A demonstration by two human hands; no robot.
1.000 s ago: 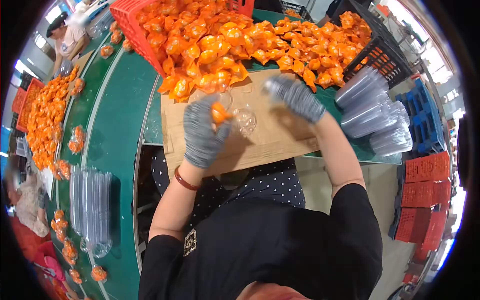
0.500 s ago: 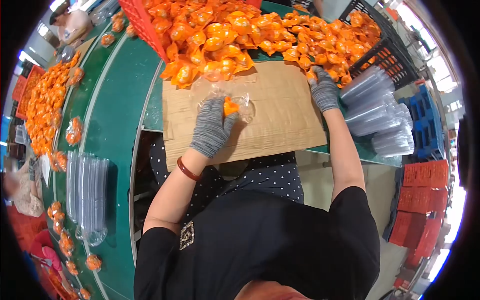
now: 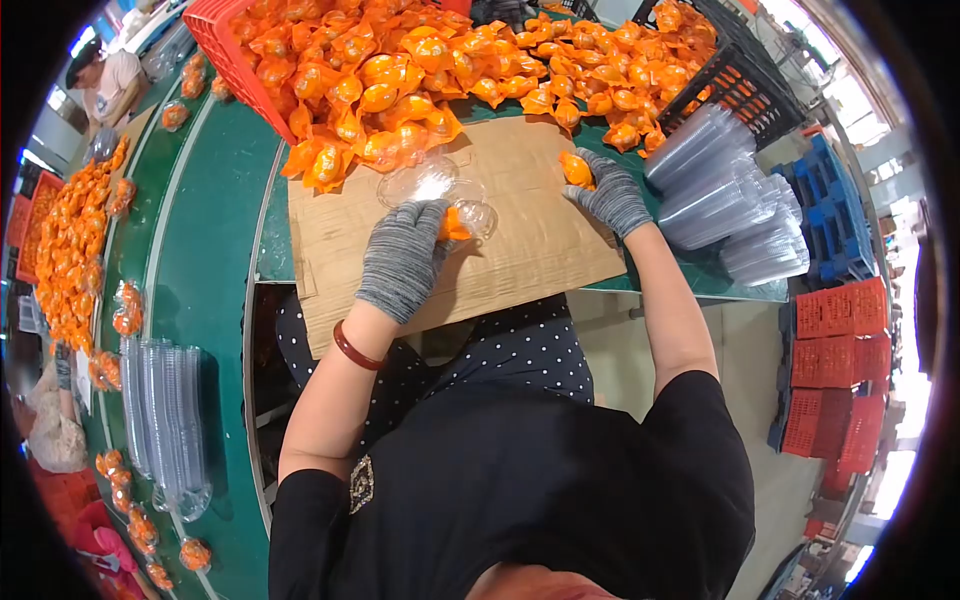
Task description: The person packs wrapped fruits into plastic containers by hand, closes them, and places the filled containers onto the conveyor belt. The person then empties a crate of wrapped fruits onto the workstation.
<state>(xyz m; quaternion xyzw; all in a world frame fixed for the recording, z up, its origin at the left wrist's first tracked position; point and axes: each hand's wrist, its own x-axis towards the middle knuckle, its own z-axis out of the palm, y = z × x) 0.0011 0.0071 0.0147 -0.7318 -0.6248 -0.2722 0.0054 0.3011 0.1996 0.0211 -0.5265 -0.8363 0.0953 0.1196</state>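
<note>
My left hand (image 3: 403,258), in a grey knit glove, is closed round a small orange-wrapped piece (image 3: 455,225) at a clear plastic container (image 3: 432,184). The container's rounded parts lie open on a flat cardboard sheet (image 3: 535,240). Over the sheet's right side, my right hand (image 3: 612,196), gloved alike, grips another orange-wrapped piece (image 3: 576,170) between thumb and fingers. Beyond both hands spreads a large heap of orange-wrapped pieces (image 3: 400,85). Its twisted wrappers look thin and shiny.
A red crate (image 3: 235,65) stands at the heap's left, a black crate (image 3: 745,95) at its right. Stacked clear containers (image 3: 715,190) lie by my right arm, more stacks (image 3: 165,420) at left. Filled containers (image 3: 128,308) line the green surface. A co-worker (image 3: 108,85) sits far left.
My right hand has drawn back from the heap's edge with an orange-wrapped piece, now over the cardboard. My left hand stays at the container. The view has shifted slightly.
</note>
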